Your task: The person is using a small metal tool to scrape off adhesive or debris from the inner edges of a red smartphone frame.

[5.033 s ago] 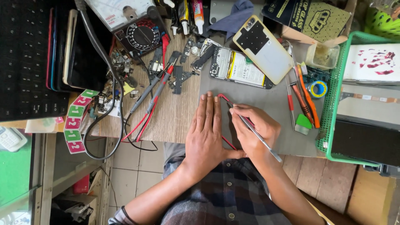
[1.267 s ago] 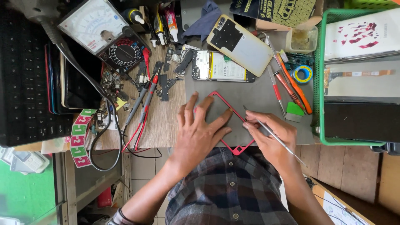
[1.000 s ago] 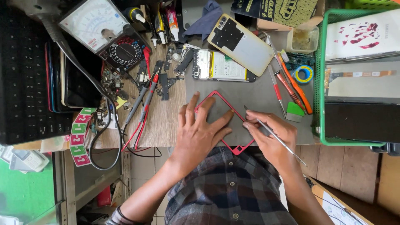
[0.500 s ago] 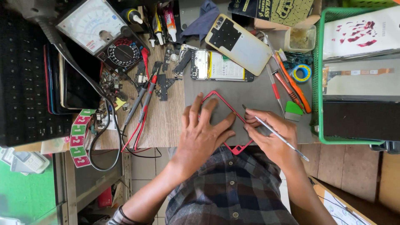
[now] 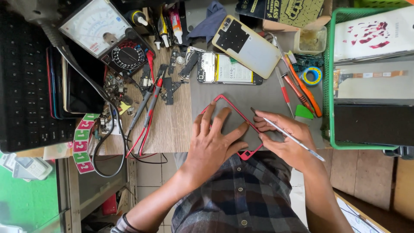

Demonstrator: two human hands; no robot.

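My left hand [image 5: 214,144] lies flat, fingers spread, on a red-framed phone [image 5: 246,123] that sits on a grey work mat [image 5: 263,92] at the desk's front edge. My right hand [image 5: 287,140] holds a thin metal pry tool [image 5: 285,133] like a pen, its tip at the phone's right edge. Most of the phone is hidden under my left hand; only the red frame and part of its grey face show.
An opened phone [image 5: 224,69] and a cream back cover [image 5: 246,46] lie beyond the mat. Orange and red screwdrivers [image 5: 302,88] and a tape roll [image 5: 311,76] sit right. A green basket [image 5: 330,86] stands far right; a multimeter [image 5: 101,32], probes and a keyboard [image 5: 21,77] left.
Over five seconds the phone has turned on the mat under my left hand, whose fingers have spread. My right hand has shifted along the phone's right edge with the pry tool.
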